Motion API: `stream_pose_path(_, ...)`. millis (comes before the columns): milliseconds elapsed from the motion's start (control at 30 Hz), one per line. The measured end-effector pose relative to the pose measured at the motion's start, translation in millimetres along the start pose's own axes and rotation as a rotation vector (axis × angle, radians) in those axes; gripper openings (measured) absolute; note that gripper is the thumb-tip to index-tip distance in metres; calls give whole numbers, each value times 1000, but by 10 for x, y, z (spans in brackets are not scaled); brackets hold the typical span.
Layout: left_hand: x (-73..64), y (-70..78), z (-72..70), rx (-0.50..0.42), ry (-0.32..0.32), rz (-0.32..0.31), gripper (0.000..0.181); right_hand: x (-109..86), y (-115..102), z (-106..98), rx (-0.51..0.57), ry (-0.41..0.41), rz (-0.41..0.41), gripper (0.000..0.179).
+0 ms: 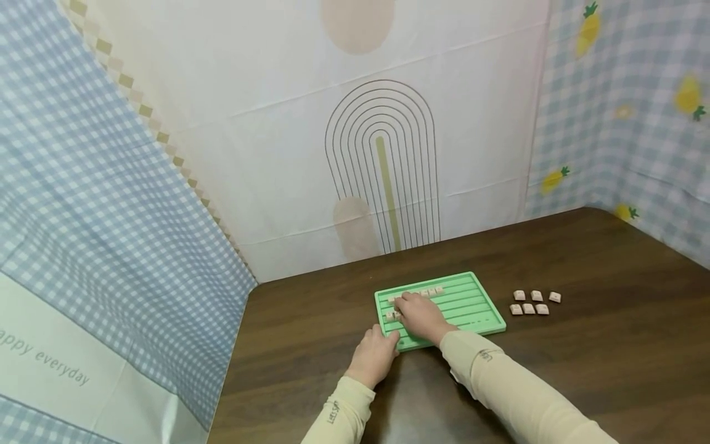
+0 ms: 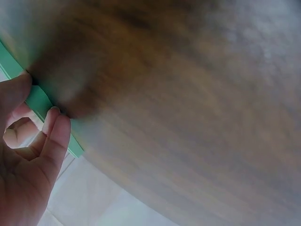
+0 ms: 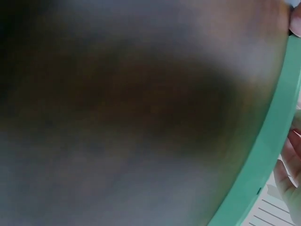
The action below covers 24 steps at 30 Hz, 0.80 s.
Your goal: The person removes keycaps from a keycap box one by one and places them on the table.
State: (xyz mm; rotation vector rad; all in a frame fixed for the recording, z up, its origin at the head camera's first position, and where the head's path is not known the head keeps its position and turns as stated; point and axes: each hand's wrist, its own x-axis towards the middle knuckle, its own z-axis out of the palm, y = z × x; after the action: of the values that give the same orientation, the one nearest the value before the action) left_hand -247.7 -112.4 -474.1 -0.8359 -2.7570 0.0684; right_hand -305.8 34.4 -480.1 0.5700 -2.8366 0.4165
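A green ridged tray [image 1: 471, 303] lies on the table with whitish keycaps [image 1: 432, 291] in its far row and a few more in a nearer row at the left. My left hand [image 1: 373, 356] grips the tray's near left corner; its thumb and fingers [image 2: 59, 132] pinch the green rim in the left wrist view. Over the tray's left part, my right hand [image 1: 423, 317] reaches down, its fingertips pinching a keycap [image 1: 397, 316] in the nearer row and partly hiding it. In the right wrist view, its curled fingers [image 3: 291, 165] show beyond the green edge.
Several loose keycaps [image 1: 529, 309] lie in two short rows on the brown wooden table [image 1: 599, 271], right of the tray. A white patterned cloth [image 1: 277, 172] hangs behind the table, with blue checked cloth [image 1: 138, 203] at the left.
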Motion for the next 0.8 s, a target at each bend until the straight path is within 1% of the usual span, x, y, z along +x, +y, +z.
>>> stream_pose_path(133, 5, 12, 5, 5, -7, 3, 22, -39, 37, -28, 28, 35, 11, 8)
stream_pose_path(200, 5, 10, 2, 0, -14, 0, 22, -53, 60, -73, 37, 48, 13, 9)
stream_pose_path(333, -7, 11, -13, -21, -33, -5, 20, -81, 156, -197, 59, 38, 36, 11)
stream_pose_path(467, -13, 22, -8, -45, -49, 1, 20, -152, 360, -340, 49, 27, 60, 15)
stream_pose_path(600, -6, 11, -3, -61, -63, -1, 20, -262, 589, -544, 16, 32, 70, 17)
stream_pose_path(800, 11, -4, -26, -72, -96, -14, 20, -470, 944, -881, -1, 19, 140, 20)
